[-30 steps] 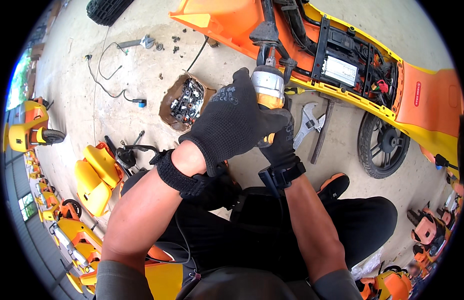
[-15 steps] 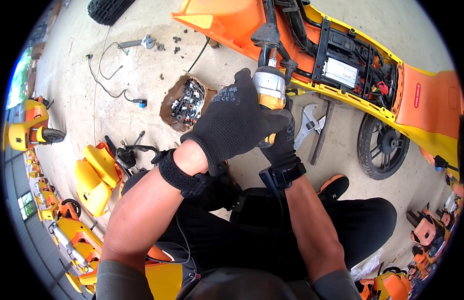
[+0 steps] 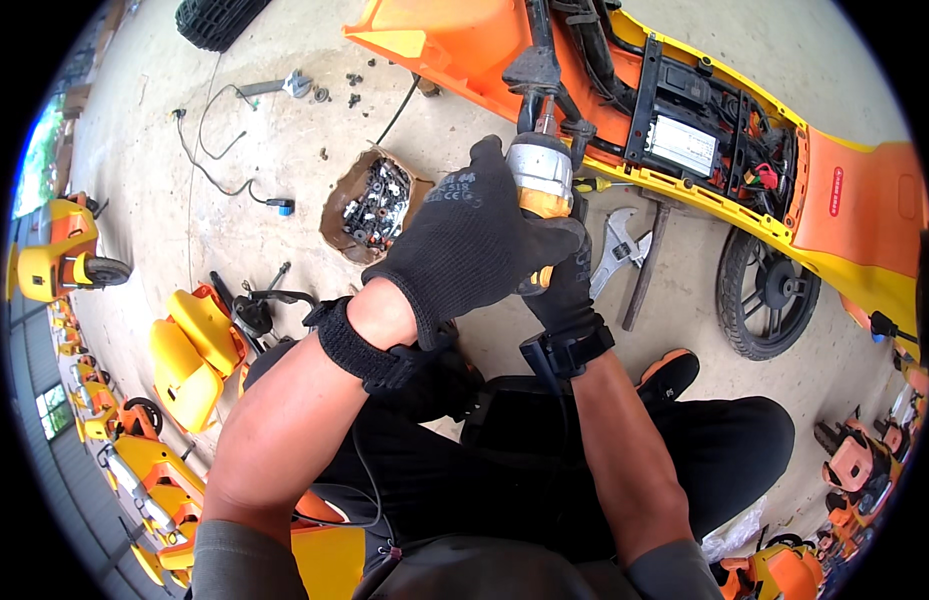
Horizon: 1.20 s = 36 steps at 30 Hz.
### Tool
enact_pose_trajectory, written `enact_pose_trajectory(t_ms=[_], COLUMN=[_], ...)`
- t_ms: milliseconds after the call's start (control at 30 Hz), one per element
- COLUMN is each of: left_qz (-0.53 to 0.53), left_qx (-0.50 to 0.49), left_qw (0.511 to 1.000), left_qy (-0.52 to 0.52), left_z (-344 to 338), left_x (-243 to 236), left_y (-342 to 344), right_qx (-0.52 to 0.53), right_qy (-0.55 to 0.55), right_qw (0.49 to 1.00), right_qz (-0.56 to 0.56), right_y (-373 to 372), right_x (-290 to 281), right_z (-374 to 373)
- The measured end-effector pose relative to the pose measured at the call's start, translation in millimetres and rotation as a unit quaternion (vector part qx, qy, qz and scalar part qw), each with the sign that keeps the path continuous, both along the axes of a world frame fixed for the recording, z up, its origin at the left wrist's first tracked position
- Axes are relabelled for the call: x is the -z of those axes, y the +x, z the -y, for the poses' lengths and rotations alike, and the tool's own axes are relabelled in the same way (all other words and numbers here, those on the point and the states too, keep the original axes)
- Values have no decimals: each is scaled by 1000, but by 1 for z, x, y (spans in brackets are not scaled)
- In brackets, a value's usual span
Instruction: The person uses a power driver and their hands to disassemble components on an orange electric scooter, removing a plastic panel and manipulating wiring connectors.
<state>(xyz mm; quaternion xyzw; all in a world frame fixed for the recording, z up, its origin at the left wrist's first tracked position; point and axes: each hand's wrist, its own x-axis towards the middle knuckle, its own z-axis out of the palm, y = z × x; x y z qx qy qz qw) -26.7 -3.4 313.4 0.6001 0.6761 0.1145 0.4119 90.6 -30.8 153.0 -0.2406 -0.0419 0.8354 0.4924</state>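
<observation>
Impact driver (image 3: 540, 172) stands nose-up beside the black tube (image 3: 538, 24) of the orange-and-yellow scooter (image 3: 856, 205); left hand (image 3: 454, 230) wrapped over its body, right hand (image 3: 569, 285) closed about its handle, fingers partly hidden. Step judged to be fastener driving, bit contact unconfirmed; next move calls for steady alignment.

Concrete floor (image 3: 229, 240): a brown carton (image 3: 332, 218) of hardware between ten and eleven o'clock, adjustable wrench (image 3: 615, 254) past two, yellow panels (image 3: 179, 365) near nine.
</observation>
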Motion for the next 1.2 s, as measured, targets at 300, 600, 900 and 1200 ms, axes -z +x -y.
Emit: enact_pose_trajectory(t_ms=[300,600,900,1200], left_qz=[3,-37,-86,-211], left_qx=[-25,22,226,144], left_qw=[999,999,957,965], left_qy=[-44,-10,163,-56], left_z=[-2,-1,24,8], left_x=[-3,-2,-9,20], left_y=[-1,-1,-22,-8], right_qx=[-7,-1,-48,-8], right_qy=[-8,-19,137,279], right_qw=[998,998,988,646], right_qz=[-61,-67,60,710], right_y=[0,1,35,172], right_x=[-2,-2,-4,-87], right_z=[-4,-1,45,47])
